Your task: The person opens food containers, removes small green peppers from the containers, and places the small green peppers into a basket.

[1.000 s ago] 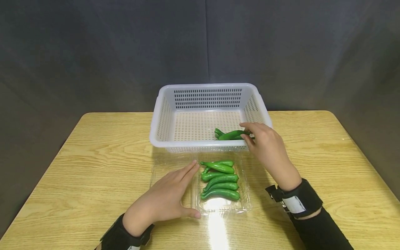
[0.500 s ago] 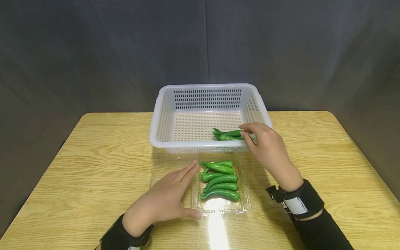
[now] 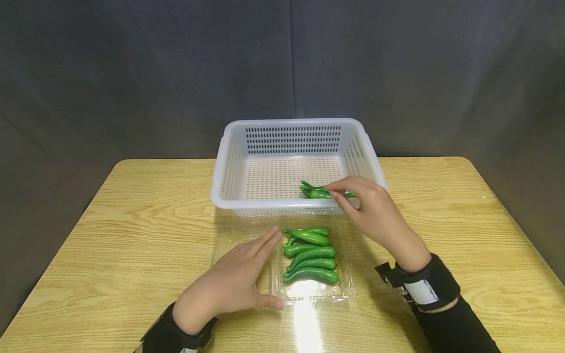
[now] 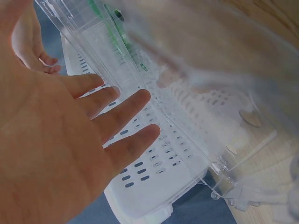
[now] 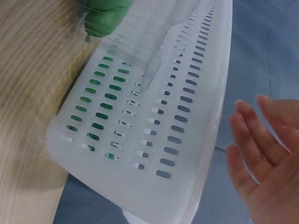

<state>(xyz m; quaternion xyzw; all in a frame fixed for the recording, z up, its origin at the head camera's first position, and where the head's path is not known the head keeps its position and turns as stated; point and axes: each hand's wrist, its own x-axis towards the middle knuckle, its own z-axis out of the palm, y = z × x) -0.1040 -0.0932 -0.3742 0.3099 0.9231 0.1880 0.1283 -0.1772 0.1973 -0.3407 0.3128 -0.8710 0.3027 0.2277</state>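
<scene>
R hand (image 3: 375,208) over basket (image 3: 234,166) rim, fingers relaxed, touching peppers (image 3: 322,191) inside, no grip. L hand (image 3: 234,279) flat, fingers straight, on clear tray (image 3: 309,293) lid.

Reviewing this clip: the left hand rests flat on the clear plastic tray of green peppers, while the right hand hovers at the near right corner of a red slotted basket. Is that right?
Not quite: the slotted plastic basket is white, not red, as the head view shows. The rest holds: the left hand rests flat on the clear plastic tray of green peppers, and the right hand is at the basket's near right corner.
</scene>
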